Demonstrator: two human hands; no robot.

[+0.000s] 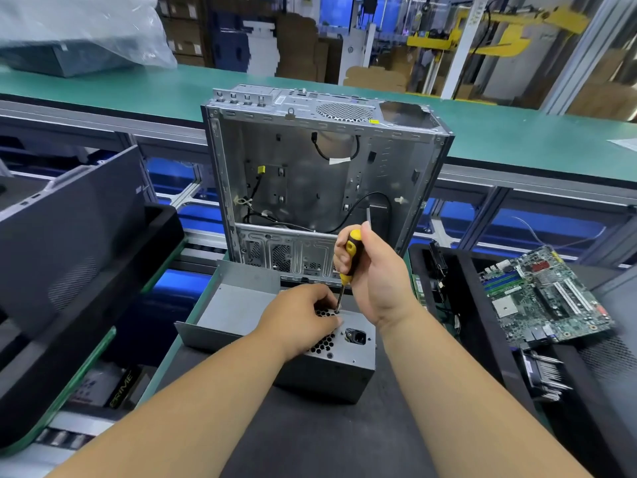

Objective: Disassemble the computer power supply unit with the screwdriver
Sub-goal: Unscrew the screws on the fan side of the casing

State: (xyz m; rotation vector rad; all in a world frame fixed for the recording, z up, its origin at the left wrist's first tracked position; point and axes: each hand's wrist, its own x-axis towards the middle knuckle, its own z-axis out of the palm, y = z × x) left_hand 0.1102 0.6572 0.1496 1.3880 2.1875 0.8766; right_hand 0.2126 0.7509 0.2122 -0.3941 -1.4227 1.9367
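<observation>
- Fingers of the right hand [374,277] are wrapped round the yellow-and-black handle of the screwdriver [348,267], which stands near upright with its tip down on the top face of the power supply unit [339,353], beside the honeycomb vent.
- Left hand [300,319] rests on that same face, its fingers curled in close beside the shaft; whether they pinch the shaft, a screw, or only press the metal, I cannot tell.
- Power supply unit sits on the dark mat [310,439] in front of the person, with the emptied computer case [320,174] standing just behind it.
- To do this step well, I judge: keep the shaft square to the screw, press down firmly while turning, and let the left hand brace the housing so it does not twist.
- Both forearms reach forward, the right wrist raised above the left.
</observation>
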